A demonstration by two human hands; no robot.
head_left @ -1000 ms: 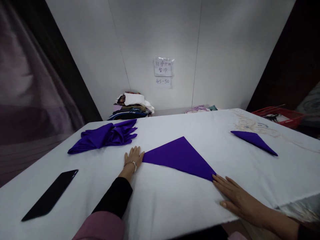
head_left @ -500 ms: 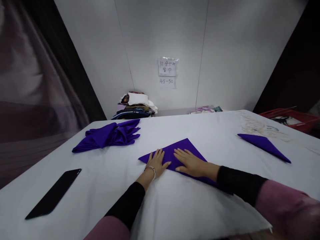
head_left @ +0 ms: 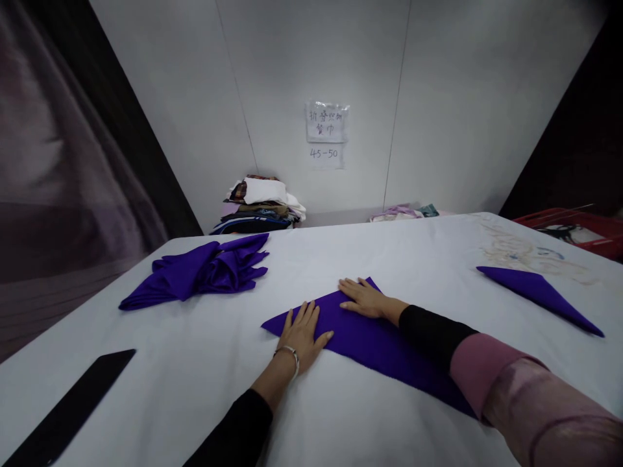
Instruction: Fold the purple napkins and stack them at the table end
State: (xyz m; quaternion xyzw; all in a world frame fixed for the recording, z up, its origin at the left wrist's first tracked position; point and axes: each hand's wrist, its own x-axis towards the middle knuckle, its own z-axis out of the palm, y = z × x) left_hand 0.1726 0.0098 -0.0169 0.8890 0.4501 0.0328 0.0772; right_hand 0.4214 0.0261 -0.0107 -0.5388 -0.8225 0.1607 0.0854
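Note:
A purple cloth napkin [head_left: 374, 347], folded into a triangle, lies flat on the white-covered table in front of me. My left hand [head_left: 300, 334], with a silver bracelet at the wrist, rests palm down near the napkin's left corner, fingers spread. Close to the top corner, my right hand [head_left: 363, 298] lies flat on the cloth with its fingers stretched out. Neither hand grips anything. My right forearm and sleeve cover part of the napkin's right side.
A loose heap of purple cloths [head_left: 199, 269] lies at the left. Nearer me is a black flat object [head_left: 73, 405]. One folded purple napkin [head_left: 540, 292] sits at the right. Behind the table stand stacked clothes [head_left: 260, 204] and a red basket [head_left: 574, 227].
My right hand has slid up and away across the napkin toward its top corner. The left hand stays on the left corner. The view has moved a little closer.

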